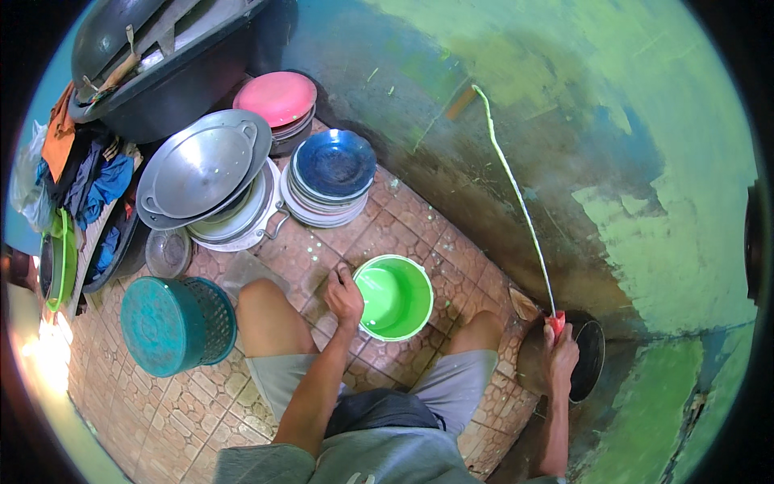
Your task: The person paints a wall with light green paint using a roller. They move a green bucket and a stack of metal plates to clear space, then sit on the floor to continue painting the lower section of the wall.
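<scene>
My right hand (561, 351) grips the red handle (555, 323) of what looks like a paint roller. Its long thin rod (514, 175), coated pale green, reaches up along the stained wall (526, 145) and bends at the far end. The roller head cannot be made out clearly against the wall. Between my knees, a bright green bucket (393, 296) stands upright on the tiled floor, with light green liquid that looks like paint inside. My left hand (344, 296) is curled beside the bucket's left rim; whether its fingers hold the rim cannot be seen.
A dark round pot (586, 363) lies by my right hand. Ahead are a plate stack topped by a blue plate (336, 163), metal woks (202, 163) and a pink lid (275, 98). A teal basket (166, 327) sits left; a large black tub (181, 78) holds cookware.
</scene>
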The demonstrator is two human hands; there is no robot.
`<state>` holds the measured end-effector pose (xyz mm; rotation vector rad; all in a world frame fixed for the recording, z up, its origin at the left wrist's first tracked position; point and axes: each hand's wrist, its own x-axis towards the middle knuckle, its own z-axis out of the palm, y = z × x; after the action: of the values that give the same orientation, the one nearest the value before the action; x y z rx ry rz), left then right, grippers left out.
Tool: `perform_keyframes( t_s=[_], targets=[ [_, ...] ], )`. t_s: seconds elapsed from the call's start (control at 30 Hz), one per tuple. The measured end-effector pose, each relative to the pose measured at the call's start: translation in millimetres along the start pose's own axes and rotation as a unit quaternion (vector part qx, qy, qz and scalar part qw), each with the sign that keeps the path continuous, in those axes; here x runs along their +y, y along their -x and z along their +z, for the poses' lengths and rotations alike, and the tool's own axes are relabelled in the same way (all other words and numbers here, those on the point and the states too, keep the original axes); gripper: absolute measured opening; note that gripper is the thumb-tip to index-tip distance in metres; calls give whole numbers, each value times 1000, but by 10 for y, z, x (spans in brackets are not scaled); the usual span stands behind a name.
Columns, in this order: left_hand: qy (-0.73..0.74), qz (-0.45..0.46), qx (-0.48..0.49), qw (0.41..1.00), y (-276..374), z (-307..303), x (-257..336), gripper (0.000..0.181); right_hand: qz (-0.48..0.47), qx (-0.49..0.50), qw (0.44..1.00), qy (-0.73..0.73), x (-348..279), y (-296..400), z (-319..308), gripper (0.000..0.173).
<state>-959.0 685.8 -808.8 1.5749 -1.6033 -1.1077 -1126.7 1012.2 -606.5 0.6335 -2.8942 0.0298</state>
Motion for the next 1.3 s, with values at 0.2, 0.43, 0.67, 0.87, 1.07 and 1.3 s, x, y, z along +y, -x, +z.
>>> perform_keyframes(
  t_s=[0.2,0.43,0.67,0.87,1.07,1.3],
  targets=[
    [-35,-12,-31,999,-18,18,-39,44,-93,34,995,-29,-1169,-1065,82,40],
    [-25,0,19,1000,-96,66,-174,46,-77,14,997,-3,-1080,-867,-368,37],
    [-16,-17,-30,999,-25,54,-36,51,28,-27,999,-15,-27,372,-718,30],
    [-20,-23,-30,999,-5,50,-3,49,11,26,1000,1,-356,-45,-374,32],
    [-12,3,-14,1000,-19,93,-109,47,-80,38,996,-27,-1182,-883,-332,38],
    [-27,1,-6,1000,23,9,-52,43,35,10,999,-23,-126,78,-136,33]
  ],
)
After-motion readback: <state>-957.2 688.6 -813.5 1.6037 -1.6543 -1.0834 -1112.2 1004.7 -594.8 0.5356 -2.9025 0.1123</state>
